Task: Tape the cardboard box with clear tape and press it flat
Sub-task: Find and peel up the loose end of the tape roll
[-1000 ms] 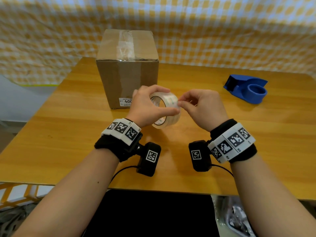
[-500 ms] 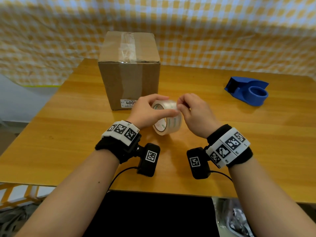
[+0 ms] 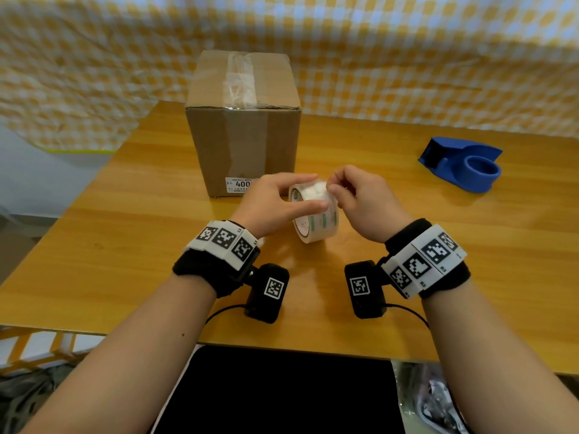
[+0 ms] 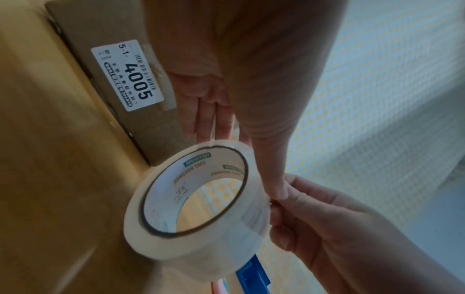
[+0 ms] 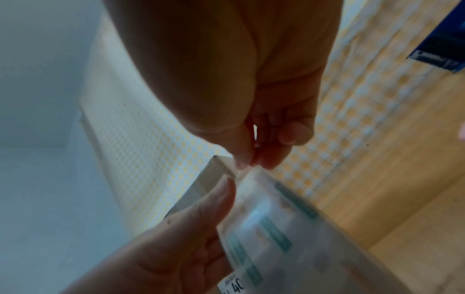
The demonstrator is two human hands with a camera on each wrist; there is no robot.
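The cardboard box (image 3: 242, 133) stands upright at the back of the wooden table (image 3: 125, 245), with old clear tape along its top seam and a white label (image 4: 128, 75) low on its near face. In front of it my left hand (image 3: 275, 202) grips the clear tape roll (image 3: 315, 220) on edge, thumb over the outer face and fingers behind it (image 4: 226, 244). My right hand (image 3: 360, 195) is at the roll's top right, where its thumb and forefinger tips (image 5: 251, 163) pinch the outer layer of tape. How much tape is lifted I cannot tell.
A blue tape dispenser (image 3: 460, 164) lies on the table to the right, about a hand's length from my right hand. Yellow checked cloth (image 3: 407, 57) hangs behind the table. A black surface (image 3: 282, 389) lies below the table's near edge.
My right hand has slid from the roll's right side up onto its top edge. Both hands and the roll have stayed in front of the box.
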